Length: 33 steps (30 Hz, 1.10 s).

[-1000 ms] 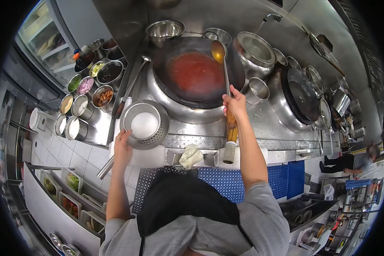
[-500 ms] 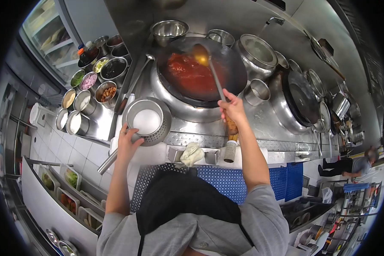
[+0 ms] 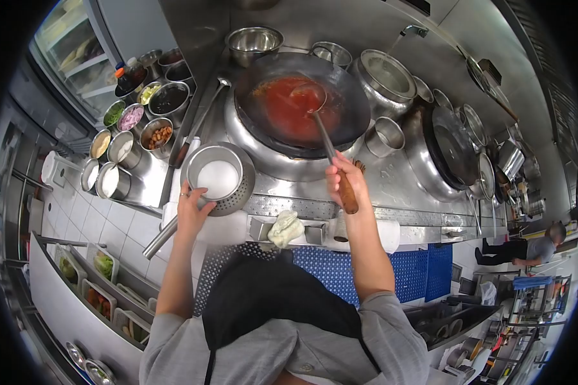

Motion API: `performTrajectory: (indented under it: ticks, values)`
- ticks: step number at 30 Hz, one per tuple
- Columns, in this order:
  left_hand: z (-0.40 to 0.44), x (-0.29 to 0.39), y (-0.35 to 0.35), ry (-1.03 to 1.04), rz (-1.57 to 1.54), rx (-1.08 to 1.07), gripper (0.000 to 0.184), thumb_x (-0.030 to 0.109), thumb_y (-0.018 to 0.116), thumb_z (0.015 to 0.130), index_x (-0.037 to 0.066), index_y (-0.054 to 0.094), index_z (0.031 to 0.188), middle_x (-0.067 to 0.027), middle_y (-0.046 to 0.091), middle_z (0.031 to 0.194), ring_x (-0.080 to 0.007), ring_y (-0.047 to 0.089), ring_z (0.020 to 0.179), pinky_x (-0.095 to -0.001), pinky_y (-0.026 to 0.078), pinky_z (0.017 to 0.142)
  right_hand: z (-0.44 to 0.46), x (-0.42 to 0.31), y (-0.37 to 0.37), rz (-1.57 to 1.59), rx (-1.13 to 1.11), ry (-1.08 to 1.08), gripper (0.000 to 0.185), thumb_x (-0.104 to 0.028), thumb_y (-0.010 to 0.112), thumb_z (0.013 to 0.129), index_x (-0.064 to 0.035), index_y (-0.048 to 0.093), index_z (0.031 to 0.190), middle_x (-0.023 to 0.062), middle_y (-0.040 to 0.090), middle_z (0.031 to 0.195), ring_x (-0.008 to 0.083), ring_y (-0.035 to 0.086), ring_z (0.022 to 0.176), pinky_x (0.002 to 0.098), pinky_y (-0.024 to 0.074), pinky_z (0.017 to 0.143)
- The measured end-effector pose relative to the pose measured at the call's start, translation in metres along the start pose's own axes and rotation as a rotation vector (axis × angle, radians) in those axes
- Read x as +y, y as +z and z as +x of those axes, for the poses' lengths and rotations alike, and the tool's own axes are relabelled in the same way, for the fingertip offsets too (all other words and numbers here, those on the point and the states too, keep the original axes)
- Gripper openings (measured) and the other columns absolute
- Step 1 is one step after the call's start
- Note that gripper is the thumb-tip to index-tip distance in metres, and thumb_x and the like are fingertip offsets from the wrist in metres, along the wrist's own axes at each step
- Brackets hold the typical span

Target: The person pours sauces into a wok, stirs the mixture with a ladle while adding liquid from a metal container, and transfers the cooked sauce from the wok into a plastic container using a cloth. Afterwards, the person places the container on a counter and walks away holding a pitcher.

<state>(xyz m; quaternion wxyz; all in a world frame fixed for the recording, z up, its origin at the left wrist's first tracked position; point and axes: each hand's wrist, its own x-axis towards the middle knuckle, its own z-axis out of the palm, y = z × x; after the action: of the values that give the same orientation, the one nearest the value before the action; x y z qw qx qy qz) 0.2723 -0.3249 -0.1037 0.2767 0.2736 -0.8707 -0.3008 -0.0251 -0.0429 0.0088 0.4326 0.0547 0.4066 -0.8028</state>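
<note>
My right hand (image 3: 347, 181) is closed round the wooden handle of a ladle (image 3: 324, 133). The ladle's bowl lies in red sauce (image 3: 279, 115) inside a large black wok (image 3: 252, 128). With thumb and fingers my left hand (image 3: 192, 206) grips the rim of a steel pot (image 3: 194, 168) with white contents. That pot sits in a perforated strainer (image 3: 244, 192), whose metal handle points to the lower left. A crumpled cloth (image 3: 285, 230) lies at the counter's front edge between my hands.
Left of the wok stand several steel containers of ingredients (image 3: 156, 137) and a long utensil (image 3: 207, 115). A steel cup (image 3: 385, 136) and a second wok (image 3: 453, 147) are to the right. Behind are steel bowls (image 3: 254, 42). Far right is another person (image 3: 537, 247).
The ladle has come down from above the wok into the sauce, and my right hand has shifted slightly toward me. My left hand has moved from beside the pot's rim onto it.
</note>
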Motion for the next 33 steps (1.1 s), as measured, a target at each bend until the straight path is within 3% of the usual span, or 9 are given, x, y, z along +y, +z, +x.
performTrajectory:
  ticks: [2, 3, 4, 7, 12, 17, 26, 29, 33]
  values:
    - [0.0, 0.0, 0.0, 0.005, -0.009, -0.006, 0.042, 0.011, 0.087, 0.068, 0.006, 0.067, 0.105, -0.0322, 0.044, 0.143, -0.0441, 0.057, 0.115, -0.0451, 0.049, 0.093, -0.004, 0.005, 0.001, 0.493, -0.22, 0.223, 0.016, -0.016, 0.055, 0.099, -0.0009, 0.054, 0.104, 0.0042, 0.057, 0.071, 0.013, 0.056, 0.052, 0.0275, 0.0485, 0.045]
    - [0.002, 0.002, -0.003, -0.002, -0.038, -0.016, 0.041, 0.011, 0.087, 0.068, 0.006, 0.067, 0.103, -0.0325, 0.044, 0.142, -0.0444, 0.057, 0.116, -0.0451, 0.049, 0.094, -0.005, 0.007, 0.004, 0.736, -0.33, 0.338, 0.018, -0.017, 0.053, 0.1, -0.0002, 0.054, 0.093, 0.0041, 0.056, 0.071, 0.0128, 0.056, 0.053, 0.0266, 0.049, 0.046]
    - [0.002, 0.002, -0.004, -0.011, -0.066, -0.024, 0.039, 0.011, 0.087, 0.068, 0.005, 0.067, 0.102, -0.0328, 0.044, 0.142, -0.0447, 0.057, 0.117, -0.0451, 0.049, 0.094, -0.009, 0.008, 0.01, 0.745, -0.34, 0.313, 0.028, -0.021, 0.05, 0.101, -0.0021, 0.052, 0.081, 0.0037, 0.054, 0.07, 0.0124, 0.056, 0.055, 0.0249, 0.0497, 0.048]
    - [0.002, -0.001, -0.003, 0.031, -0.044, -0.01, 0.037, 0.011, 0.086, 0.068, 0.004, 0.066, 0.098, -0.0347, 0.044, 0.142, -0.0456, 0.054, 0.121, -0.045, 0.048, 0.096, -0.017, 0.013, 0.011, 0.708, -0.404, 0.348, 0.028, -0.021, 0.049, 0.101, -0.0012, 0.052, 0.082, 0.0036, 0.052, 0.071, 0.012, 0.054, 0.054, 0.025, 0.05, 0.048]
    - [0.0, -0.004, 0.0, -0.009, -0.017, -0.025, 0.036, 0.012, 0.087, 0.067, 0.004, 0.065, 0.095, -0.0372, 0.041, 0.143, -0.0472, 0.05, 0.127, -0.0456, 0.046, 0.099, -0.035, 0.006, 0.011, 0.46, -0.397, 0.207, 0.015, -0.013, 0.046, 0.102, -0.0046, 0.056, 0.11, 0.0054, 0.053, 0.074, 0.0117, 0.053, 0.054, 0.0251, 0.0473, 0.044]
    - [0.002, 0.0, 0.0, -0.029, -0.012, -0.017, 0.036, 0.012, 0.088, 0.066, 0.004, 0.065, 0.093, -0.0386, 0.04, 0.143, -0.0481, 0.048, 0.13, -0.0458, 0.045, 0.1, -0.046, -0.01, 0.018, 0.135, -0.337, 0.002, 0.034, -0.009, 0.049, 0.1, -0.0149, 0.054, 0.132, 0.0076, 0.055, 0.075, 0.0124, 0.052, 0.05, 0.0273, 0.0437, 0.037]
    - [0.004, 0.003, -0.001, -0.04, -0.049, -0.001, 0.039, 0.015, 0.089, 0.064, 0.004, 0.064, 0.091, -0.037, 0.039, 0.145, -0.0478, 0.055, 0.121, -0.045, 0.048, 0.096, -0.052, -0.019, 0.044, -0.453, -0.162, -0.366, 0.07, 0.0, 0.061, 0.091, -0.0144, 0.034, 0.154, 0.0055, 0.058, 0.069, 0.0118, 0.054, 0.044, 0.0271, 0.0436, 0.036]
    - [0.004, 0.005, -0.001, -0.06, -0.077, -0.004, 0.038, 0.015, 0.089, 0.064, 0.003, 0.064, 0.09, -0.0372, 0.038, 0.146, -0.048, 0.055, 0.12, -0.0446, 0.049, 0.095, -0.05, -0.018, 0.05, -0.708, -0.043, -0.446, 0.075, 0.0, 0.062, 0.09, -0.0108, 0.029, 0.156, 0.0042, 0.059, 0.069, 0.0122, 0.055, 0.043, 0.0274, 0.0439, 0.036]
    - [0.004, 0.005, -0.001, -0.085, -0.073, -0.001, 0.038, 0.015, 0.09, 0.064, 0.003, 0.064, 0.089, -0.0376, 0.036, 0.147, -0.0482, 0.054, 0.122, -0.0444, 0.048, 0.097, -0.041, -0.023, 0.043, -0.686, -0.003, -0.418, 0.075, -0.001, 0.062, 0.089, -0.0091, 0.029, 0.156, 0.0035, 0.059, 0.068, 0.0121, 0.055, 0.043, 0.0278, 0.0439, 0.036]
